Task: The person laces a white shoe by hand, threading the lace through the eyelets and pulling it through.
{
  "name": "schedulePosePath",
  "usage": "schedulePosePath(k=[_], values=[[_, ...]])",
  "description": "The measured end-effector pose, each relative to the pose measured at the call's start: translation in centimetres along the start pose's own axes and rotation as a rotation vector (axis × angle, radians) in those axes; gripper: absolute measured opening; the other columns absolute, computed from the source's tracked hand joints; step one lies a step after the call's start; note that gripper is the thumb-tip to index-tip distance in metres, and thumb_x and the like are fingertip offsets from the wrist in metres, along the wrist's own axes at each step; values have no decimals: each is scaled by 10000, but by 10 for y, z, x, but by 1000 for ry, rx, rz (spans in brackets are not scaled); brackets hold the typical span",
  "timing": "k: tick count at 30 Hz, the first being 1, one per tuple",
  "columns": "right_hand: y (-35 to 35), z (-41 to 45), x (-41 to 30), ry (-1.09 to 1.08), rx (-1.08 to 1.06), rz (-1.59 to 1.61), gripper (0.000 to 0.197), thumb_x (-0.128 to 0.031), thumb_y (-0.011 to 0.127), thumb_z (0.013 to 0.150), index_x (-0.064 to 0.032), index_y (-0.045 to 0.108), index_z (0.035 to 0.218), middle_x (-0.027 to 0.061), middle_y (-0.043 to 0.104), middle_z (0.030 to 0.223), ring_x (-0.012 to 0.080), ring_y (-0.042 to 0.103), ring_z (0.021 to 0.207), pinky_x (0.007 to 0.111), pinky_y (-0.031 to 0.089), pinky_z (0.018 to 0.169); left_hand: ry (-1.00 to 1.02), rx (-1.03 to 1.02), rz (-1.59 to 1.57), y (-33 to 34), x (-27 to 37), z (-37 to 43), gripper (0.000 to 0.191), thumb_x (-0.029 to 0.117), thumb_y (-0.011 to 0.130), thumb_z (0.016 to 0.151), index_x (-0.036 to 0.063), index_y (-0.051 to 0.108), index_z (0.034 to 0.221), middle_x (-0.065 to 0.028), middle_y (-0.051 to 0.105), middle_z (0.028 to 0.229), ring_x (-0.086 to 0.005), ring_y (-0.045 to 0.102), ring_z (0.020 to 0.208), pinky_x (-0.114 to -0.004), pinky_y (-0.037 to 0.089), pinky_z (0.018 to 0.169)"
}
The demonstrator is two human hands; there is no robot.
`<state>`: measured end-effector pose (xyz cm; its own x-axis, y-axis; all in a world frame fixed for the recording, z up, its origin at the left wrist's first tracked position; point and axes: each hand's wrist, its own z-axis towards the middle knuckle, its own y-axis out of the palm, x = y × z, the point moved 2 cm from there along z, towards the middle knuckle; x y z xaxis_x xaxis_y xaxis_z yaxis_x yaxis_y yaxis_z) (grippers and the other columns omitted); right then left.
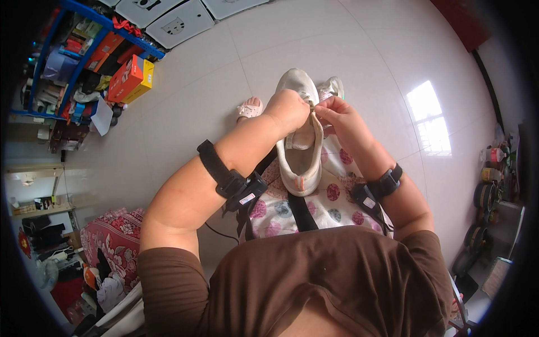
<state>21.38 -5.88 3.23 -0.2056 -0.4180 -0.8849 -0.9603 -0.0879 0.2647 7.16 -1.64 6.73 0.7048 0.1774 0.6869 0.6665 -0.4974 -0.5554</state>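
A white lace-up sneaker (301, 177) rests on my lap, its toe pointing away from me and its heel towards me. Over the sneaker's lacing area, my left hand (290, 110) has its fingers curled at the eyelets; its fingertips are mostly hidden. From the other side, my right hand (334, 110) pinches a shoelace (312, 105) at the eyelet edge between thumb and forefinger. The sneaker's tongue (301, 139) lies inside the opening. Beyond my right hand, a second whitish shoe (332, 87) is partly visible.
My foot in a pink slipper (250, 108) is on the tiled floor (189, 97). A blue shelf rack (94, 50) with boxes, including an orange and yellow box (132, 80), stands at upper left. Patterned red cloth (111, 236) lies at left. Bottles (492, 155) line the right side.
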Motion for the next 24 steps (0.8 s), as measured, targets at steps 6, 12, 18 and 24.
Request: schedulePosePath(k=[6,12,18,24], values=[[-28,-3,-5,-215,112,119,67,-155,504,870,-90,504,853,32,581,838,146,562,851,266,454,704,184,51,-467,-14,-14,-10,200,150,521,835,-21,529,938,-68,549,814,-139,532,687,-249,451,608],[-102,-16,-36,-493,-52,500,244,-192,431,889,6,545,973,150,566,1071,239,535,1013,370,392,944,379,380,-500,-9,-68,-21,276,152,513,868,-22,450,1072,-93,492,1045,-132,467,981,-251,391,851],[-192,-57,-83,-583,-185,906,160,-85,349,918,-44,386,769,12,321,658,101,329,585,225,361,551,428,93,-310,-7,-101,-32,414,318,370,929,-4,409,1186,-90,463,1179,-149,425,1095,-263,352,902],[-322,-128,-95,-610,479,580,106,-110,414,908,-46,432,825,-19,324,598,68,283,501,193,235,408,288,103,-440,-10,-116,-29,305,171,567,832,-6,501,1071,-93,569,885,-139,549,754,-250,449,687]])
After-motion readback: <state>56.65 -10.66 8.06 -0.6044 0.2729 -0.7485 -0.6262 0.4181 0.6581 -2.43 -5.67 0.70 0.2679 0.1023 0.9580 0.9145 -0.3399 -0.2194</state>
